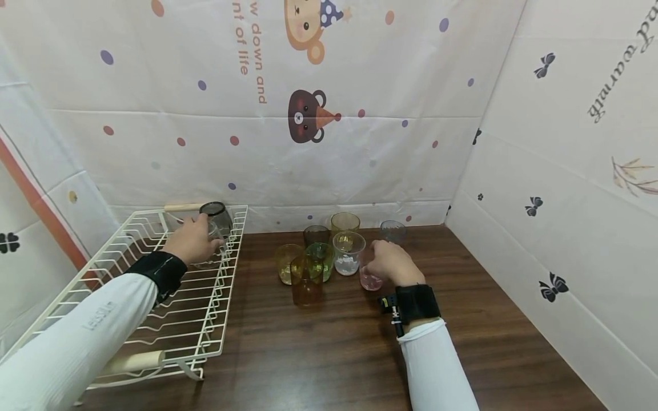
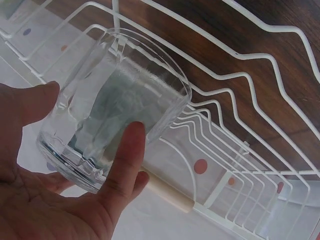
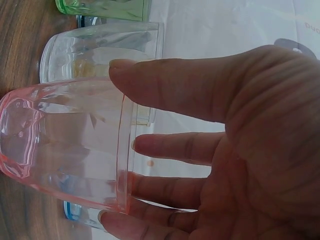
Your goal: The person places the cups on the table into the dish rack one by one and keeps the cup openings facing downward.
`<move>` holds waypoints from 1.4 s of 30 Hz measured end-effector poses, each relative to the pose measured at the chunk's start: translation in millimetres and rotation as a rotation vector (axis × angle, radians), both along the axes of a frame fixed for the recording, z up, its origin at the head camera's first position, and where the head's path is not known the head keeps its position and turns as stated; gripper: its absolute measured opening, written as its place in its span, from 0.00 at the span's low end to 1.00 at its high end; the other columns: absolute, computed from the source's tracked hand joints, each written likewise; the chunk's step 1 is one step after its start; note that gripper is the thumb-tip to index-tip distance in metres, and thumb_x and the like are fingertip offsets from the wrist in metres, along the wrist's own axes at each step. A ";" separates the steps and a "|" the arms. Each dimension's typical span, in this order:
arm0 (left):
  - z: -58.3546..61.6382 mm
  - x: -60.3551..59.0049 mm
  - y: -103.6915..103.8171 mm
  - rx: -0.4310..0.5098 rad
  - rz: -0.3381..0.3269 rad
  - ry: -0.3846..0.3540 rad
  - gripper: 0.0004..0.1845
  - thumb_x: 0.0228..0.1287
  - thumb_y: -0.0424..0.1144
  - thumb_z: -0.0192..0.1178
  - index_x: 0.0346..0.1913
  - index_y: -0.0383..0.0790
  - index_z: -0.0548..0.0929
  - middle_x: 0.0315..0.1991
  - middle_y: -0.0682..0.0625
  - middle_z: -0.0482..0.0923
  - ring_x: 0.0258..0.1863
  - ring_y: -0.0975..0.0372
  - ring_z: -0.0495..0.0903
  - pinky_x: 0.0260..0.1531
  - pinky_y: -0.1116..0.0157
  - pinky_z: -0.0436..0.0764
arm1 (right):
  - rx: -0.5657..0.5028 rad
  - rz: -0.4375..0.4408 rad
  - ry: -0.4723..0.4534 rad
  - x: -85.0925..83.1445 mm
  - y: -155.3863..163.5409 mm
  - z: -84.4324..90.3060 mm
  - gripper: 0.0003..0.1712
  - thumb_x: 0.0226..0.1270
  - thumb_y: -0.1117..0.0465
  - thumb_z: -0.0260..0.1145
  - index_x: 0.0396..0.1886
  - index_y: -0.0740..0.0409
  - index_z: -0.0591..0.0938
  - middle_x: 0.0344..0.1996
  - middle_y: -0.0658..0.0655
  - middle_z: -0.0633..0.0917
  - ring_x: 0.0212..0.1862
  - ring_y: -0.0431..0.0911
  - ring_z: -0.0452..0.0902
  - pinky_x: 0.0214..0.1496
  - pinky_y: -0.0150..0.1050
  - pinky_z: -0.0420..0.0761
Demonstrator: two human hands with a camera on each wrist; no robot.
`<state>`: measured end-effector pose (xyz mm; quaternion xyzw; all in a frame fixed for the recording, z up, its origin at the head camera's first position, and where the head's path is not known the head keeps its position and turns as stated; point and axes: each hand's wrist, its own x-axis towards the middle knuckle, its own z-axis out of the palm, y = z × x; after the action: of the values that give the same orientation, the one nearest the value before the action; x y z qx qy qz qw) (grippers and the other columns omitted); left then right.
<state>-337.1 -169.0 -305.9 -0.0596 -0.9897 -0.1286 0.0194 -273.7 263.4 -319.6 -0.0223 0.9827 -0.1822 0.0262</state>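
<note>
Overhead, we see our left hand (image 1: 192, 240) over the white rack (image 1: 154, 297) beside a dark glass (image 1: 217, 217), and 7 more glasses crowd our right hand (image 1: 392, 262). Left wrist: fingers curl round a clear glass (image 2: 115, 105) above the wires. Right wrist — fingers wrap a pink glass (image 3: 65, 145), another clear tumbler (image 3: 105, 47) just behind.
</note>
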 end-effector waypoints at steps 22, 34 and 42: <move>46.9 26.1 -8.1 0.022 -0.074 0.030 0.54 0.79 0.60 0.55 0.80 0.16 0.46 0.72 0.09 0.54 0.67 0.19 0.65 0.67 0.25 0.69 | -0.027 -0.008 0.020 -0.4 -2.6 -4.5 0.44 0.64 0.53 0.79 0.73 0.70 0.74 0.65 0.72 0.84 0.68 0.67 0.80 0.70 0.62 0.80; 64.8 96.7 66.6 -0.048 -0.218 0.255 0.47 0.77 0.62 0.60 0.82 0.31 0.59 0.71 0.23 0.70 0.70 0.29 0.72 0.66 0.27 0.70 | -0.044 -0.025 0.025 9.0 7.1 15.7 0.39 0.65 0.50 0.75 0.71 0.64 0.76 0.58 0.66 0.87 0.57 0.59 0.85 0.58 0.60 0.85; 66.1 141.8 113.2 0.038 -0.330 0.370 0.46 0.73 0.61 0.65 0.82 0.37 0.63 0.72 0.30 0.74 0.73 0.37 0.74 0.71 0.31 0.68 | -0.056 -0.040 0.096 19.0 14.3 31.5 0.37 0.66 0.45 0.69 0.68 0.62 0.76 0.56 0.67 0.87 0.53 0.59 0.85 0.52 0.56 0.85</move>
<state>-195.3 -55.8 -239.8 -0.2427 -0.9436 -0.1357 0.1800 -254.7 277.7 -288.2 -0.0119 0.9775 -0.2090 -0.0250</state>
